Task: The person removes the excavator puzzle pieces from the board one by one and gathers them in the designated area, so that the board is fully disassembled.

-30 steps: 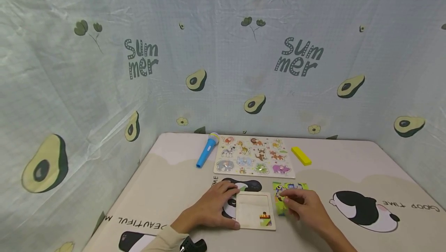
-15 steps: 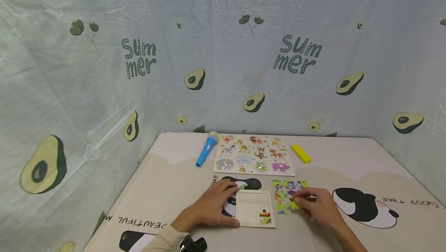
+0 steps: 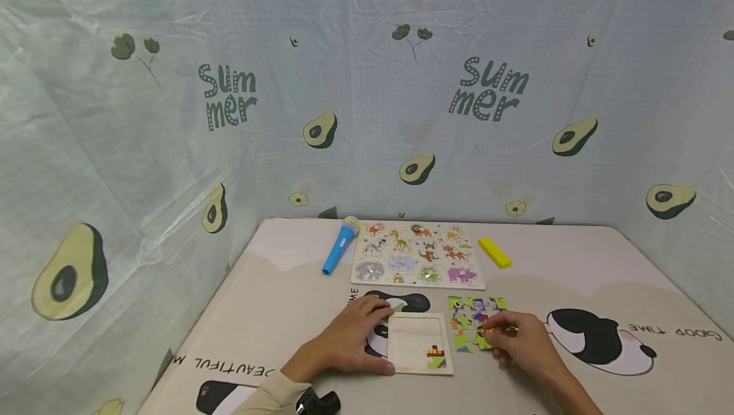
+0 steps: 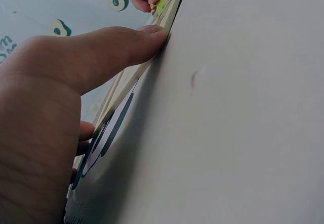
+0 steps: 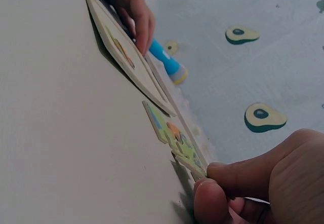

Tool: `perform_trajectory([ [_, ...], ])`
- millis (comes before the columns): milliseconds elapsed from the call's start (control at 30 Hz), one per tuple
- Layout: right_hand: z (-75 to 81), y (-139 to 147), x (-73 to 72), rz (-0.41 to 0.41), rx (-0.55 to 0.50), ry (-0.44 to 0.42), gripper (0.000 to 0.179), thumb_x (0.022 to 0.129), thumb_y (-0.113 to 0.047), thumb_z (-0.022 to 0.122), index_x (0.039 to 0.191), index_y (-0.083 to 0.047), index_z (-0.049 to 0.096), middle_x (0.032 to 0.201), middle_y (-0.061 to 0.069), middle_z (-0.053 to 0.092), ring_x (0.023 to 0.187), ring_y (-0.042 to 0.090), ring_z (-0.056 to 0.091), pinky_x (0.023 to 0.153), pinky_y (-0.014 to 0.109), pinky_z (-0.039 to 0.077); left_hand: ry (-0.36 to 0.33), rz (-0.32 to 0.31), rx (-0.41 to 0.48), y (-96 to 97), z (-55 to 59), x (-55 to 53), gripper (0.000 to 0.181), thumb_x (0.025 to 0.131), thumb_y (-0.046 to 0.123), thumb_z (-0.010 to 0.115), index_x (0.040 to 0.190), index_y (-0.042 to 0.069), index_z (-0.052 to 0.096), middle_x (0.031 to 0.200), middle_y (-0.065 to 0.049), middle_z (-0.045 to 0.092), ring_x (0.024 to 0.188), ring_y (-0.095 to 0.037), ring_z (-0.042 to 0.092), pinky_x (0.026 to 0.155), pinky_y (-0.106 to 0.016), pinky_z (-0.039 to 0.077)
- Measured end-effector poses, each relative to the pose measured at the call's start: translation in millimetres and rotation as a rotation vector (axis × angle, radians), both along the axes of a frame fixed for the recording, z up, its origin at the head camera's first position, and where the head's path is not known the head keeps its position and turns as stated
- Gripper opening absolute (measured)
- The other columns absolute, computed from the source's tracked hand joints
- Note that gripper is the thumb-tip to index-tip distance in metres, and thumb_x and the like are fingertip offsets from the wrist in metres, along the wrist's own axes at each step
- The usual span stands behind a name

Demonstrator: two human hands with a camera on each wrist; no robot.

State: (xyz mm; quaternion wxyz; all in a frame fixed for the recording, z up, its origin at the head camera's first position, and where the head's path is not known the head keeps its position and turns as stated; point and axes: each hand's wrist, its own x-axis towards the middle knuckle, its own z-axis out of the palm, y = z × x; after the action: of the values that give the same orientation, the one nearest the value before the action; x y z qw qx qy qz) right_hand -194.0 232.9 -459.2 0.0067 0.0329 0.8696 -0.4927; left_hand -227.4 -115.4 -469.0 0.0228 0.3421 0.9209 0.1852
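My left hand (image 3: 351, 340) grips the left side of a square wooden puzzle tray (image 3: 407, 345), thumb at the near corner and fingers at the far one. A few joined puzzle pieces (image 3: 436, 359) lie in the tray's near right corner. To its right, a patch of colourful jigsaw pieces (image 3: 460, 320) lies on the table. My right hand (image 3: 524, 342) pinches a green puzzle piece (image 5: 187, 161) between thumb and fingers at the near right of that patch. In the right wrist view the piece is slightly raised, and the fingertips cover its end.
Behind the tray lies an animal peg puzzle board (image 3: 415, 255). A blue toy microphone (image 3: 341, 249) is on its left and a yellow block (image 3: 495, 254) on its right. The tablecloth (image 3: 275, 313) has panda prints, and a patterned curtain (image 3: 367, 83) rises behind the table.
My right hand has moved right from the left part of the loose pieces to their near right side, where it pinches a piece. The left hand and tray stay put.
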Motion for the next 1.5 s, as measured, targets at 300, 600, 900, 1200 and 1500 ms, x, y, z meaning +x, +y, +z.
perform_trajectory([
  [300, -2.0, -1.7, 0.3, -0.012, 0.122, 0.044, 0.014, 0.083, -0.003, 0.079, 0.093, -0.005, 0.069, 0.071, 0.005, 0.058, 0.053, 0.019, 0.059, 0.046, 0.028, 0.054, -0.005, -0.003, 0.003, 0.9, 1.0, -0.7, 0.096, 0.076, 0.079, 0.063, 0.151, 0.022, 0.049, 0.152, 0.003, 0.045, 0.145, -0.023, 0.035, 0.12, -0.052, 0.031],
  [600, -3.9, -3.2, 2.4, -0.004, 0.191, 0.068, 0.014, 0.082, -0.005, 0.079, 0.09, -0.005, 0.069, 0.07, 0.004, 0.057, 0.05, 0.018, 0.055, 0.042, 0.026, 0.049, -0.004, 0.001, -0.003, -0.1, 0.1, -0.3, 0.096, 0.076, 0.08, 0.063, 0.151, 0.022, 0.048, 0.152, 0.003, 0.044, 0.145, -0.023, 0.036, 0.12, -0.052, 0.031],
  [900, -3.7, -4.1, 5.5, 0.008, 0.242, 0.087, 0.008, 0.084, -0.006, 0.079, 0.087, -0.007, 0.072, 0.064, 0.001, 0.057, 0.049, 0.017, 0.053, 0.042, 0.026, 0.046, 0.02, -0.009, -0.001, -0.6, -0.5, 0.4, 0.096, 0.076, 0.08, 0.063, 0.151, 0.021, 0.048, 0.151, 0.003, 0.045, 0.144, -0.023, 0.036, 0.12, -0.052, 0.031],
  [1200, -1.5, -3.7, 5.3, 0.009, 0.245, 0.091, 0.009, 0.084, -0.008, 0.079, 0.089, -0.007, 0.073, 0.067, 0.002, 0.058, 0.05, 0.016, 0.054, 0.043, 0.026, 0.048, 0.002, -0.005, 0.001, 0.2, 0.4, 0.4, 0.096, 0.076, 0.079, 0.064, 0.151, 0.021, 0.048, 0.151, 0.002, 0.044, 0.144, -0.023, 0.035, 0.12, -0.052, 0.031],
  [1500, 10.6, -17.5, 7.8, 0.119, 0.151, 0.189, 0.013, 0.083, -0.01, 0.081, 0.092, -0.008, 0.072, 0.079, 0.002, 0.061, 0.056, 0.012, 0.056, 0.046, 0.025, 0.048, -0.002, -0.008, -0.003, -0.5, -0.8, -1.1, 0.097, 0.076, 0.08, 0.063, 0.152, 0.021, 0.047, 0.152, 0.002, 0.044, 0.146, -0.024, 0.034, 0.12, -0.053, 0.03],
])
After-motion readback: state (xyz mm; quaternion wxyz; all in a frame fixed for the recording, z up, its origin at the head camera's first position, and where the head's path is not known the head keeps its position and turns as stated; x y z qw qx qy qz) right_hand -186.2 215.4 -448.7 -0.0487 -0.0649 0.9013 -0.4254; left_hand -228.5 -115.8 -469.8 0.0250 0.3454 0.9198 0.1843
